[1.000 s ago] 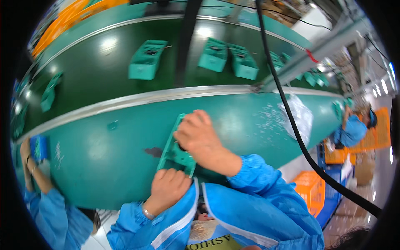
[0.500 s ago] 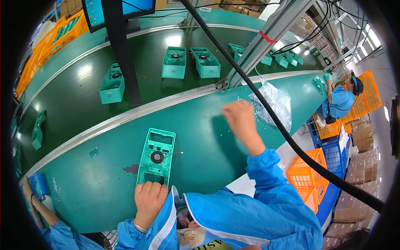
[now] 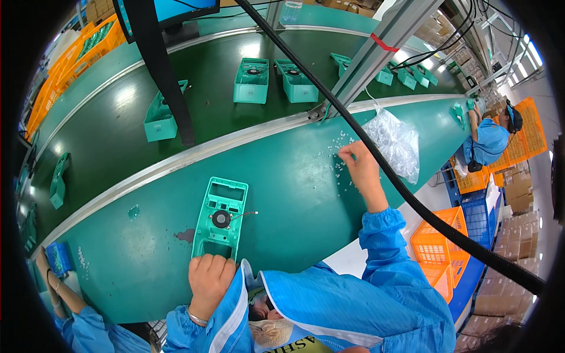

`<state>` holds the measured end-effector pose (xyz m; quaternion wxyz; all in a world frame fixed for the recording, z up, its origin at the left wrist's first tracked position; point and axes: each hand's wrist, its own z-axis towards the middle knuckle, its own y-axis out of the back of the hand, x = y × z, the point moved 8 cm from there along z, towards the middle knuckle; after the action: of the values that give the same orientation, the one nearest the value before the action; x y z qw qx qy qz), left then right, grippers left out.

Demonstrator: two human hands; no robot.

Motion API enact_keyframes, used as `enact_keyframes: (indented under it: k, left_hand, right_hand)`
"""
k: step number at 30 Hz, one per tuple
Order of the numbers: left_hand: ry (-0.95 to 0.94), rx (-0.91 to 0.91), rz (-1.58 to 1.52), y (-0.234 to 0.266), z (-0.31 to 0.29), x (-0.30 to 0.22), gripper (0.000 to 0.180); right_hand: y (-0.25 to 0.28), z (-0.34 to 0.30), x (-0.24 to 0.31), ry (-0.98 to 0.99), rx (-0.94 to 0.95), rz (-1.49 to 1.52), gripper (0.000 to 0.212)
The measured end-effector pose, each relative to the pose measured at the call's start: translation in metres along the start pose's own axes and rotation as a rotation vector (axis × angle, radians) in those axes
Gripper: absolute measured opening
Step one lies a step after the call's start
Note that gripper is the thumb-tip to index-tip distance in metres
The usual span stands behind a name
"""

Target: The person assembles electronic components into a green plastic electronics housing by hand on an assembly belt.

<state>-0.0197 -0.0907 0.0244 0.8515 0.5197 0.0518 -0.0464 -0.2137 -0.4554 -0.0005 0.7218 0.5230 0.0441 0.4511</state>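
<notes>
Meanwhile the right hand [image 3: 360,170] had left the flat turquoise plastic housing [image 3: 220,217], pinching tiny clear parts [image 3: 341,154] mid-bench, while the left hand [image 3: 210,281] gripped its near edge.

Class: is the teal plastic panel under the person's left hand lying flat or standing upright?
Lying flat: the teal panel rests face-up on the green table.

Bright overhead light, even across my bench. White glare patches on far conveyor belt [image 3: 194,112], left and centre. Soft short shadow under my right hand [image 3: 360,167]. Fisheye bends belt edges hard, black vignette rings frame. Centre sharp; far right crates [image 3: 518,135] washed out, slightly soft.
</notes>
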Motion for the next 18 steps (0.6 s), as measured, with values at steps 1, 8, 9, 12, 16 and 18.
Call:
enact_keyframes:
  k: [1, 8, 9, 12, 16, 18]
  left_hand:
    - [0.001, 0.003, 0.001, 0.0, 0.0, 0.0, 0.016]
    - [0.008, -0.02, -0.037, 0.003, 0.003, 0.002, 0.019]
    - [0.013, -0.019, -0.035, 0.002, 0.004, 0.004, 0.019]
    - [0.028, 0.004, -0.034, 0.004, 0.005, 0.005, 0.015]
    - [0.028, 0.019, -0.055, 0.012, 0.01, -0.001, 0.015]
    - [0.079, 0.06, -0.074, 0.007, 0.008, 0.011, 0.015]
  right_hand:
    - [0.002, 0.0, 0.0, -0.012, -0.022, 0.0, 0.008]
    - [-0.002, 0.0, 0.014, 0.088, -0.007, -0.057, 0.009]
    - [-0.001, 0.001, 0.018, 0.117, -0.022, -0.09, 0.009]
    - [-0.001, 0.003, 0.027, 0.17, -0.036, -0.138, 0.009]
    - [0.012, 0.003, 0.037, 0.213, -0.043, -0.237, 0.008]
    - [0.002, 0.006, 0.049, 0.3, -0.027, -0.289, 0.007]
